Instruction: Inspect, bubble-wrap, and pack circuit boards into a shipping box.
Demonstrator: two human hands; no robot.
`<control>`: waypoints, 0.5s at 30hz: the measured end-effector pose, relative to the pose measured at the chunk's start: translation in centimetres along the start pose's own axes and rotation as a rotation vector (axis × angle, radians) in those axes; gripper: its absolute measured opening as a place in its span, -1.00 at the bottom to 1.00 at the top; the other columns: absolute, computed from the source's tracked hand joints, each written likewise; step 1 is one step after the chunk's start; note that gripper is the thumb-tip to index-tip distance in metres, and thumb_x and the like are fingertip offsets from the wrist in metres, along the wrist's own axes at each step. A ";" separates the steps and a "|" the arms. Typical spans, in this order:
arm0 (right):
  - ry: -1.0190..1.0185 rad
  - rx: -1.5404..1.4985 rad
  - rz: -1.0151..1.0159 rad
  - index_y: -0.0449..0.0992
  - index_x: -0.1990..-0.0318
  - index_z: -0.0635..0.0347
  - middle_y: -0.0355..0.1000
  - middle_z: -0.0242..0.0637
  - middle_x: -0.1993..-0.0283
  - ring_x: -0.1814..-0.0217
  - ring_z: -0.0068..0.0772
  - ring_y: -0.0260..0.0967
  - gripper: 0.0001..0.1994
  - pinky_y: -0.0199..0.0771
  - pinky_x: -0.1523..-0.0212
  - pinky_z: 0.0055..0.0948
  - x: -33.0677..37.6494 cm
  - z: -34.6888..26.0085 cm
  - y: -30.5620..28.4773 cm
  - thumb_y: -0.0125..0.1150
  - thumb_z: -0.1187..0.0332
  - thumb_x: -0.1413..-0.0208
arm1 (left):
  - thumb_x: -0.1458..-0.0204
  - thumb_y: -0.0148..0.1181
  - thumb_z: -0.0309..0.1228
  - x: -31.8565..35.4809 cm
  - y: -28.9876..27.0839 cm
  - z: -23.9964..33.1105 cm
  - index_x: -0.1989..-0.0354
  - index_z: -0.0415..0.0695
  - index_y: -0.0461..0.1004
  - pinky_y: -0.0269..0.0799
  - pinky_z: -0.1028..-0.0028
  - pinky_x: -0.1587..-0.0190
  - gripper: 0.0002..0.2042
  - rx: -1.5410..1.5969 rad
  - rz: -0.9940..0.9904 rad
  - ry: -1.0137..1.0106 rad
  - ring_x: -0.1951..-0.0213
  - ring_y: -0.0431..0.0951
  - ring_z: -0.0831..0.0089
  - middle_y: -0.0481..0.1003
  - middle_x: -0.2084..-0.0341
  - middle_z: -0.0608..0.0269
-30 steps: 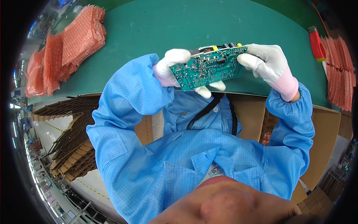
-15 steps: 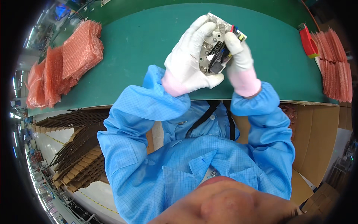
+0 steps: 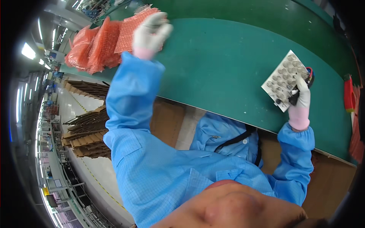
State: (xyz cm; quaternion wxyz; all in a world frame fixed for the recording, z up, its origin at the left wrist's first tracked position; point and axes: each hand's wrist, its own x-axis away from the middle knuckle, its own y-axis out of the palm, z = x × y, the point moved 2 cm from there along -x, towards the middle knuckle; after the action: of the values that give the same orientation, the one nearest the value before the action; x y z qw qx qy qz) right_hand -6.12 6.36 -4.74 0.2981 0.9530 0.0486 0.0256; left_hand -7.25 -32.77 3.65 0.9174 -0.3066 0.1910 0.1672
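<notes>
My left hand (image 3: 151,35), in a white glove with a pink cuff, is over the right end of a stack of pink bubble-wrap bags (image 3: 133,28). Its fingers are loosely bent with the thumb apart, and nothing shows between them; the motion blurs it slightly. On the right, my right hand (image 3: 303,93), gloved the same way, grips a circuit board (image 3: 286,76) by its right edge. The board is a pale plate covered with round, clear-grey domes, held tilted above the green table. Black parts and red and blue wires (image 3: 310,72) show at its right side.
The green tabletop (image 3: 213,64) spreads between my hands. A red tool with a yellow end (image 3: 348,93) lies at the far right, beside more pink bubble wrap (image 3: 356,133). Cardboard dividers (image 3: 89,131) are stacked below the table at left, and a brown carton (image 3: 330,174) stands below at right.
My left hand has let go of the board and moved left to the bubble-wrap bags. My right hand has carried the board to the right and turned it dome side up. The view has swung left.
</notes>
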 end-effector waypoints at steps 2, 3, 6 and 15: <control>-0.005 0.022 -0.064 0.31 -0.01 0.22 0.36 -0.33 0.07 0.08 -0.45 0.36 -0.64 0.38 0.08 -0.43 0.4 -0.5 0.2 0.01 0.28 -0.07 | 0.08 0.18 -0.28 -2.8 -6.8 -5.7 0.00 -0.23 0.33 0.38 0.45 0.09 -0.54 -0.391 0.079 -0.015 0.16 0.49 0.34 0.46 0.18 0.03; 0.026 0.008 -0.095 0.31 -0.01 0.22 0.36 -0.33 0.07 0.07 -0.46 0.36 -0.64 0.38 0.07 -0.43 0.4 -0.3 0.4 0.01 0.28 -0.07 | 0.09 0.17 -0.22 -3.2 -9.2 -9.2 0.00 -0.22 0.33 0.34 0.41 0.03 -0.52 -0.492 0.094 -0.045 0.11 0.47 0.27 0.46 0.17 -0.02; 0.063 0.016 -0.085 0.31 -0.02 0.21 0.37 -0.33 0.06 0.08 -0.46 0.36 -0.64 0.39 0.08 -0.43 0.0 0.1 0.3 0.02 0.29 -0.07 | 0.07 0.15 -0.23 -2.9 -10.0 -14.0 0.08 -0.23 0.39 0.34 0.38 0.05 -0.59 -0.863 -0.106 -0.157 0.16 0.49 0.28 0.49 0.27 -0.01; 0.089 0.056 -0.099 0.30 -0.03 0.21 0.37 -0.33 0.07 0.10 -0.45 0.37 -0.61 0.42 0.11 -0.44 0.8 -0.8 2.2 0.05 0.28 -0.05 | 0.08 0.15 -0.24 -4.4 -9.6 -14.8 0.22 -0.22 0.47 0.36 0.34 0.13 -0.68 -0.677 -0.076 -0.132 0.25 0.50 0.22 0.50 0.36 0.02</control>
State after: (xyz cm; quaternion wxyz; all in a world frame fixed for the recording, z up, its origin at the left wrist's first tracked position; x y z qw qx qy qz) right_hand -5.25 5.05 -2.80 0.2696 0.9553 0.1093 0.0517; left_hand -10.64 -50.14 -0.53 0.7794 -0.5891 0.0533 0.2064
